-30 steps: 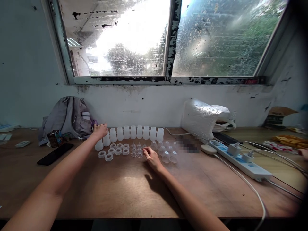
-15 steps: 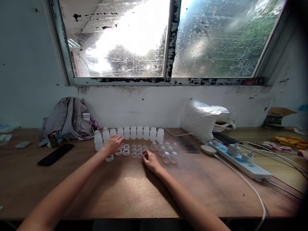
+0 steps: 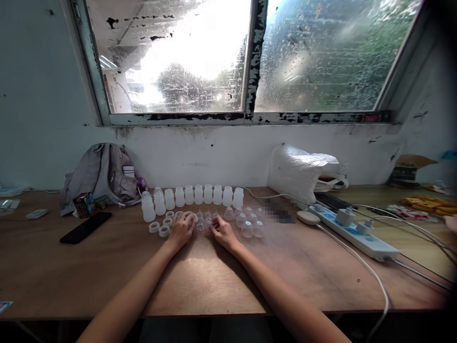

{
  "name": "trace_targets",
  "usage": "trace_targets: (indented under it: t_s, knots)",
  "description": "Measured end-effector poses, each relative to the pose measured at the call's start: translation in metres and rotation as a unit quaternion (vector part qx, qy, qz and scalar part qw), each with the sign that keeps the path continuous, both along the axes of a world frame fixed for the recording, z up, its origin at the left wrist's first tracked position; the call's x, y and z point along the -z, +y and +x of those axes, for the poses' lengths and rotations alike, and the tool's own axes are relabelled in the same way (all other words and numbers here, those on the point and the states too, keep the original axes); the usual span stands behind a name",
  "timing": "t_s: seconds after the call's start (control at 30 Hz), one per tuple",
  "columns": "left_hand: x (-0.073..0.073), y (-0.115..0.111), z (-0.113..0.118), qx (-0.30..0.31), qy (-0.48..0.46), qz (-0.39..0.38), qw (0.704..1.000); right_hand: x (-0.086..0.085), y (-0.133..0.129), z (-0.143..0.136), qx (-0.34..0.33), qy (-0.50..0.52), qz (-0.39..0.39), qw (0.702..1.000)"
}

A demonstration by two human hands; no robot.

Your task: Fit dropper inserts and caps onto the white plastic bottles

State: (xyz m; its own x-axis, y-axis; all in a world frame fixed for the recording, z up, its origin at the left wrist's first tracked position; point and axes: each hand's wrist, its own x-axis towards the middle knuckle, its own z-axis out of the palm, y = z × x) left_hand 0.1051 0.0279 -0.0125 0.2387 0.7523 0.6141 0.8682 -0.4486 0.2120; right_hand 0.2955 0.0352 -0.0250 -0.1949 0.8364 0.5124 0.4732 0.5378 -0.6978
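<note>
The left hand (image 3: 183, 228) is palm down with its fingers curled over the loose rings, in front of the left half of the bottle row (image 3: 199, 194); the fingers hide whether it grasps a ring. The right hand (image 3: 223, 232) is in front of the row's right half, thumb and fingertips drawn together at the edge of the clear nipples; whether they pinch one cannot be told.

The clear nipples (image 3: 200, 222) are small and transparent, with pointed tips upward and round, flat bases. They stand in a close cluster in front of the row's middle, between the two hands. The loose rings (image 3: 164, 231) are translucent white, low and open; they lie in front of the row's left half, under and left of the left hand. The clear domed caps (image 3: 246, 229) stand in front of the row's right end, just right of the right hand.

The row itself has ten frosted, waisted bottles, curving forward at the left; the two leftmost carry clear tops.

Left of the row are a black phone (image 3: 86, 227), a small box (image 3: 84, 205) and a grey backpack (image 3: 102, 176). Right of it are a silvery-white bag (image 3: 296, 174), a round white device (image 3: 308, 218), a power strip (image 3: 357, 236) and, at the far edge, part of another person's hand (image 3: 451, 223).
</note>
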Motion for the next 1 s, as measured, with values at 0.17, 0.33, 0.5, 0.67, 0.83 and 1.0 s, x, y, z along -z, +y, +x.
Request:
trace_targets:
  t_s: [0.17,0.33,0.5,0.67,0.83,1.0]
  knots:
    - [-0.007,-0.015,0.013,0.139,-0.051,0.009,0.989,-0.009,-0.009,-0.002,-0.036,0.058,-0.004,0.998]
    - [-0.002,-0.016,0.016,0.171,-0.039,0.023,0.984,-0.011,-0.011,-0.003,-0.02,0.058,0.028,0.998]
    - [-0.001,-0.013,0.014,0.136,-0.037,0.057,0.988,-0.012,-0.01,-0.002,0.037,0.049,0.032,0.998]
    - [-0.005,-0.017,0.016,0.175,-0.086,0.047,0.98,-0.012,-0.012,-0.003,0.009,0.076,-0.009,0.997]
    - [-0.005,-0.017,0.016,0.193,-0.068,0.06,0.977,-0.014,-0.016,-0.009,-0.103,0.147,-0.055,0.982]
    - [-0.005,-0.017,0.016,0.209,-0.073,0.046,0.974,-0.019,-0.017,-0.011,-0.162,0.223,-0.132,0.952]
